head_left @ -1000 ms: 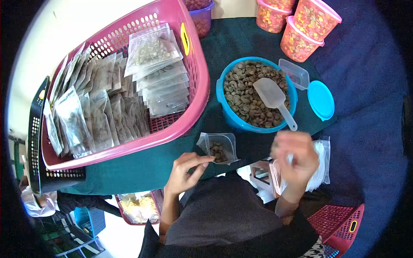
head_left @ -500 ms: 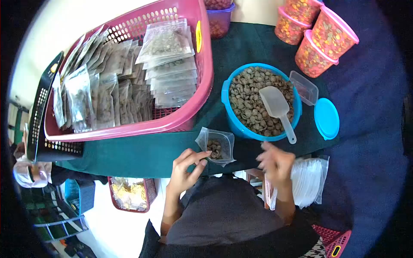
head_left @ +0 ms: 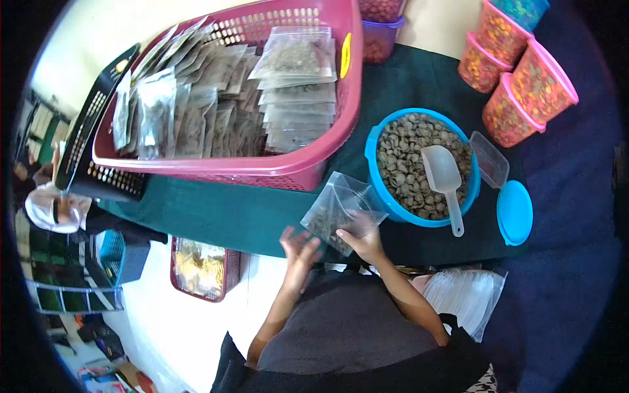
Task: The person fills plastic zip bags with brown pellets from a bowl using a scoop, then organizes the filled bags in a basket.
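A clear plastic pouch point(head_left: 335, 198) with some brown, disc-like pieces in it lies tilted at the table's front edge. My right hand point(head_left: 364, 241) grips its lower right side, the thumb across the plastic and the other fingers partly blurred. Just left of the pouch, my left hand point(head_left: 300, 254) has its fingers spread, apart from it and holding nothing. Behind to the right stands a round blue tub point(head_left: 372, 157) full of the same brown pieces point(head_left: 409, 147). A translucent scoop point(head_left: 443, 171) rests on them, its handle over the rim.
A large pink basket point(head_left: 262, 164) with many filled pouches point(head_left: 226, 124) takes up the back left. Right of the tub lie a clear container point(head_left: 490, 160) and a blue lid point(head_left: 514, 213). Pink-lidded tubs point(head_left: 514, 111) stand behind. Plastic bags point(head_left: 462, 291) hang below the edge.
My right hand has come left onto the pouch. My left hand has let go and spread its fingers. The pouch now lies tilted, and the view has shifted.
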A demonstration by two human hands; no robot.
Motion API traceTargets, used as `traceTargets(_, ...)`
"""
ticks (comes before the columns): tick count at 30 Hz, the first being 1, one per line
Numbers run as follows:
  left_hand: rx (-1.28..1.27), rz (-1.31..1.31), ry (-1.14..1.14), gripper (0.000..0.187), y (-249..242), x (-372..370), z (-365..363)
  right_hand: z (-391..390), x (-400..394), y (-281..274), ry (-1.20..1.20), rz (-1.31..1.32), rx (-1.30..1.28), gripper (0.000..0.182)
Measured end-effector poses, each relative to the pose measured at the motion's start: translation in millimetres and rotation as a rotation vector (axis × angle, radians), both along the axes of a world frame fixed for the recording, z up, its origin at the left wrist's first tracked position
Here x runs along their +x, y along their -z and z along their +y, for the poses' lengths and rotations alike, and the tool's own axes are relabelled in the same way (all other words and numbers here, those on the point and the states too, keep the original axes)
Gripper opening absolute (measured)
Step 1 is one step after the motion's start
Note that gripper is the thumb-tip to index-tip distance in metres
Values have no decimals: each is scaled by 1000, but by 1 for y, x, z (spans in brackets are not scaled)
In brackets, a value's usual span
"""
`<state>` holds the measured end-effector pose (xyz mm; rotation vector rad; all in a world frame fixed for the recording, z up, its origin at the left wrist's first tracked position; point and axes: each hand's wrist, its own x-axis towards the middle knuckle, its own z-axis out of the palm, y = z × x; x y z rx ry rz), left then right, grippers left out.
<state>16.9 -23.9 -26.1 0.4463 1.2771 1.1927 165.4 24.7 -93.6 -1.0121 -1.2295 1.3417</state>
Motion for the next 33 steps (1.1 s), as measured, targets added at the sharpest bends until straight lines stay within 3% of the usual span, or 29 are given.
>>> traceTargets(2,-161,-103,130,76,30,8,-16,0,2,3,-79,106,-35,42)
traceTargets(4,-170,-125,82,72,35,14,-19,-1,1,-9,-177,193,-41,41)
traceTargets(6,-26,-333,-22,71,34,13,-21,-8,-3,-23,-275,304,-96,39)
traceTargets(8,72,-498,-42,58,44,9,-30,-14,-4,-43,-327,275,-158,32)
traceTargets(10,201,-550,-76,59,50,11,-43,-15,-3,-55,-446,156,-185,24)
traceTargets(14,262,-533,-193,65,33,16,-63,-19,-7,-65,-492,-64,139,30)
traceTargets(16,238,-427,-177,66,22,18,-70,-22,-11,-80,-437,-10,167,27)
traceTargets(18,239,-404,-249,65,11,20,-77,-27,-14,-98,-403,122,36,24)
traceTargets(20,256,-406,-238,65,1,18,-79,-28,-11,-94,-441,129,47,31)
traceTargets(22,307,-374,-257,65,-3,15,-77,-27,-7,-106,-484,389,-15,45)
traceTargets(23,332,-356,-218,65,3,11,-78,-24,-2,-117,-559,345,-38,54)
traceTargets(27,428,-304,-299,58,-26,8,-68,-27,-26,-135,-489,439,54,50)
traceTargets(30,409,-330,-352,53,-31,-13,-74,-36,-52,-133,-543,326,95,49)
traceTargets(33,457,-333,-360,58,-26,-42,-87,-50,-89,-141,-479,252,97,33)
